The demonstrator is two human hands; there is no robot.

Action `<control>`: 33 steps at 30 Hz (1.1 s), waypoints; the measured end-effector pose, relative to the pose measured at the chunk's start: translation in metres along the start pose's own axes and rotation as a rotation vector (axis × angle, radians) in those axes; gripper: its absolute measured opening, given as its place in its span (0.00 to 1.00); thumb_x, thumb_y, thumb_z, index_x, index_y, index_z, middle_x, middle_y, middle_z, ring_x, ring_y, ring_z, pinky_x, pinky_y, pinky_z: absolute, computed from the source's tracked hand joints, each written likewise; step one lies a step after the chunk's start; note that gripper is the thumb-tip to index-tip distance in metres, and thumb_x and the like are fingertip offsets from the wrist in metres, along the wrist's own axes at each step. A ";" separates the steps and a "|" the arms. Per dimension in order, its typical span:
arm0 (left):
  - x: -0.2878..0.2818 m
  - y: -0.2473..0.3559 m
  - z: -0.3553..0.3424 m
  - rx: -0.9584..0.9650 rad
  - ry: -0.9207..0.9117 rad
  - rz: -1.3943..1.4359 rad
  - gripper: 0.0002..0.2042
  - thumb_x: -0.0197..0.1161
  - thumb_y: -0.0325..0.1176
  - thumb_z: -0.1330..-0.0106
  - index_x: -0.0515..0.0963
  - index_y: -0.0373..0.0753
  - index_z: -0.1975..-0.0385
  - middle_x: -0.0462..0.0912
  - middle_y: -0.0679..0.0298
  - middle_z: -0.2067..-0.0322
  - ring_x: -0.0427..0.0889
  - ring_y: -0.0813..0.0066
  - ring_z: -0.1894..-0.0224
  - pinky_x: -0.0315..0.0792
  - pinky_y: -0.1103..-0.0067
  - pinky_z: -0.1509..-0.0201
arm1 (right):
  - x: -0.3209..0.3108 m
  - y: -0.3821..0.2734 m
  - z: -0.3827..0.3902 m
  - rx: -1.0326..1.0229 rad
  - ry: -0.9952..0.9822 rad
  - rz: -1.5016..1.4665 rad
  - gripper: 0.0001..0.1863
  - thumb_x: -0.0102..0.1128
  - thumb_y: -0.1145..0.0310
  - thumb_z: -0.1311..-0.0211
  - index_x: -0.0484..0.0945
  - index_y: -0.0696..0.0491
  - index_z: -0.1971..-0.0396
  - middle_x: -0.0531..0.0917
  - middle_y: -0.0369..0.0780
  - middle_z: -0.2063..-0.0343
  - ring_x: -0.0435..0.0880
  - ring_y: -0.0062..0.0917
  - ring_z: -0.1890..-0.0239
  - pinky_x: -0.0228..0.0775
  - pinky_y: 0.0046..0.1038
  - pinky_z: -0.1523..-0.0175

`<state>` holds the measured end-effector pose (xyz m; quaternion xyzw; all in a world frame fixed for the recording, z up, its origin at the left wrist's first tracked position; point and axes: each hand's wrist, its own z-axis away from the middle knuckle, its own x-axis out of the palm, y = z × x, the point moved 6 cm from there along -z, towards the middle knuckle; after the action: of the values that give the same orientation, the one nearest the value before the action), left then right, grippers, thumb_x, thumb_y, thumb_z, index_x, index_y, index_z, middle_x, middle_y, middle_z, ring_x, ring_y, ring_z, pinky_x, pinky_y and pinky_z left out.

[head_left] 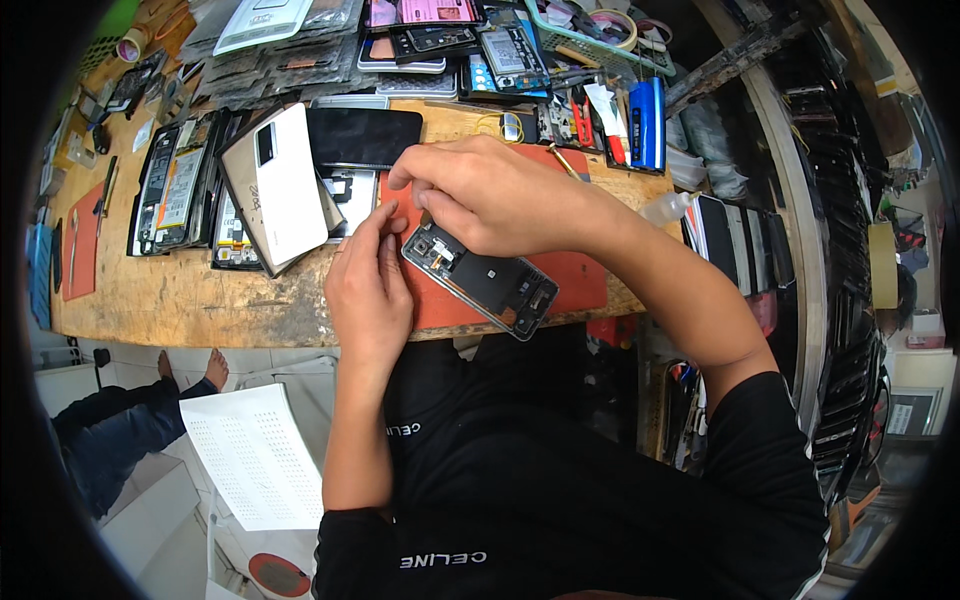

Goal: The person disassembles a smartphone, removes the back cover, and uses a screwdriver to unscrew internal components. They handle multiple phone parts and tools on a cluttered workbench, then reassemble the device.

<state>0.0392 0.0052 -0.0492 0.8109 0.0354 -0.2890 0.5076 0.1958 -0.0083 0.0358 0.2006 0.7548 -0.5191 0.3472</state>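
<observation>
A smartphone with its back cover off (492, 282) lies tilted on a red-orange mat (580, 275) near the bench's front edge. Its black inner plate and camera area face up. My right hand (480, 195) arches over the phone's upper end with curled fingers; whatever they pinch is hidden. My left hand (370, 290) rests beside the phone's upper left edge, its fingers loosely bent and a gap showing between thumb and forefinger.
Left of the mat are a white phone back cover (290, 195), a black screen panel (368, 137) and opened phones (175, 190). Behind are red-handled pliers (583, 118), a blue box (647, 125) and a green basket (560, 35). Another person's legs (125, 430) show lower left.
</observation>
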 end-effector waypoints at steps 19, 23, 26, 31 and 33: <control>0.005 -0.004 0.002 0.026 -0.044 0.153 0.25 0.55 0.18 0.25 0.70 0.36 0.28 0.91 0.49 0.53 0.91 0.49 0.50 0.81 0.63 0.46 | 0.008 -0.004 -0.014 0.021 -0.216 0.370 0.10 0.63 0.75 0.32 0.85 0.61 0.54 0.88 0.52 0.66 0.89 0.50 0.57 0.79 0.47 0.50; 0.004 -0.006 0.000 -0.001 0.020 0.209 0.22 0.55 0.19 0.24 0.72 0.35 0.31 0.91 0.49 0.55 0.91 0.49 0.53 0.82 0.63 0.49 | 0.002 -0.015 -0.014 -0.046 -0.249 0.367 0.07 0.63 0.74 0.33 0.84 0.58 0.58 0.88 0.51 0.69 0.89 0.50 0.62 0.79 0.50 0.56; 0.001 -0.004 0.001 -0.007 0.010 0.140 0.20 0.56 0.20 0.24 0.73 0.35 0.34 0.91 0.49 0.57 0.92 0.48 0.55 0.83 0.63 0.51 | -0.002 -0.023 -0.016 -0.126 -0.257 0.246 0.09 0.62 0.72 0.33 0.84 0.57 0.56 0.88 0.51 0.67 0.89 0.49 0.60 0.79 0.48 0.55; 0.000 0.000 0.001 0.018 0.016 0.096 0.19 0.58 0.21 0.24 0.74 0.35 0.35 0.91 0.49 0.58 0.92 0.48 0.57 0.83 0.63 0.52 | -0.004 -0.026 -0.015 -0.171 -0.309 0.258 0.13 0.59 0.68 0.28 0.83 0.56 0.49 0.88 0.51 0.62 0.88 0.47 0.55 0.78 0.45 0.50; -0.001 0.000 0.002 0.009 0.019 0.090 0.18 0.58 0.21 0.24 0.74 0.36 0.36 0.91 0.49 0.58 0.92 0.48 0.56 0.83 0.63 0.52 | -0.002 -0.023 -0.013 -0.085 -0.351 0.284 0.12 0.59 0.68 0.27 0.83 0.56 0.50 0.88 0.51 0.62 0.88 0.47 0.56 0.78 0.45 0.51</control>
<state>0.0380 0.0036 -0.0490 0.8167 0.0024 -0.2585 0.5159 0.1773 -0.0047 0.0548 0.1965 0.6681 -0.4599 0.5509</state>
